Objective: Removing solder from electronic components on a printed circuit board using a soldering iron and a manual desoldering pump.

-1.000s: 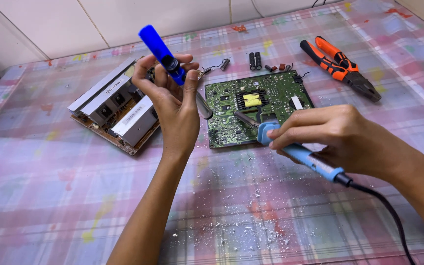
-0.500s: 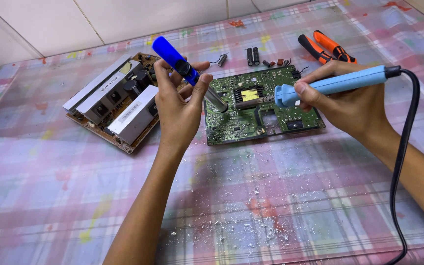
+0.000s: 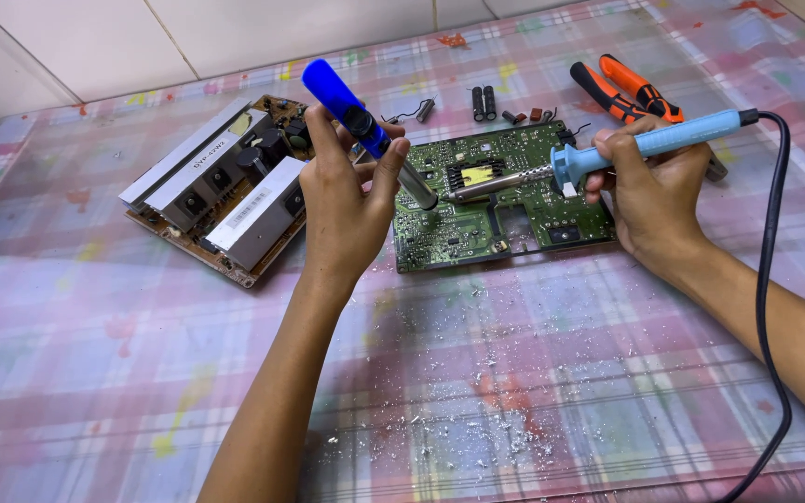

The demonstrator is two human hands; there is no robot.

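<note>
My left hand (image 3: 347,210) grips a blue desoldering pump (image 3: 365,126), its metal tip angled down onto the left part of a green circuit board (image 3: 500,200). My right hand (image 3: 649,191) holds a light blue soldering iron (image 3: 645,144) nearly level, with its metal tip pointing left and meeting the board right beside the pump's tip. The iron's black cord (image 3: 770,270) runs down past my right forearm.
A brown board with silver heat sinks (image 3: 221,191) lies left of the green board. Orange-handled pliers (image 3: 621,88), two small black cylinders (image 3: 484,102) and loose small parts sit behind it. Solder crumbs (image 3: 477,438) litter the plaid tablecloth (image 3: 95,373) near me.
My right hand swung the soldering iron round from pointing up-left to lying level, its tip now on the board beside the pump's tip. The left hand and pump stayed roughly put.
</note>
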